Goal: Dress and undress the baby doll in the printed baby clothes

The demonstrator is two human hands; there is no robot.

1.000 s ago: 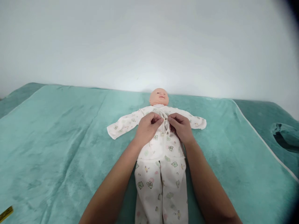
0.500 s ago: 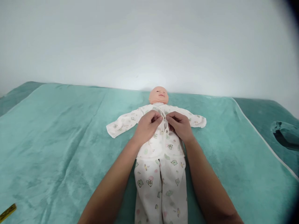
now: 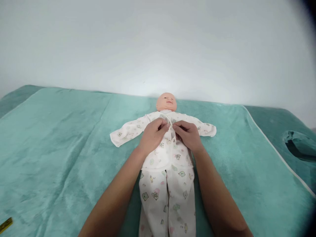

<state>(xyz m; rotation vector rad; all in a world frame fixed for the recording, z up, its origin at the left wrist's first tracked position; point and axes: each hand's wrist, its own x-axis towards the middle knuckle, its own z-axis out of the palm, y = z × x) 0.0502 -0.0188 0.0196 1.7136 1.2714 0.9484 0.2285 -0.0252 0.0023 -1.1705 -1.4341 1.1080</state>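
A baby doll [image 3: 167,101] lies on its back, its head towards the wall and its arms out to the sides. It wears a white jacket [image 3: 160,157] with small animal prints and matching trousers [image 3: 181,197]. My left hand [image 3: 155,134] and my right hand [image 3: 188,134] meet at the jacket's chest. Thumb and fingertips of each pinch the front edges at a small white fastening, whose details the fingers partly hide. Below them a pale knot [image 3: 169,142] and a thin white loop [image 3: 174,140] show on the jacket front.
A teal plush blanket [image 3: 61,148] with a few creases covers the surface. A white wall [image 3: 148,42] rises behind the doll's head. A dark strap-like shape in a clear oval [image 3: 300,146] lies at the right, and a yellow strip [image 3: 6,225] at the lower left.
The view has shifted slightly. Both hands stay at the jacket's chest, with the fingertips a little closer together around the fastening.
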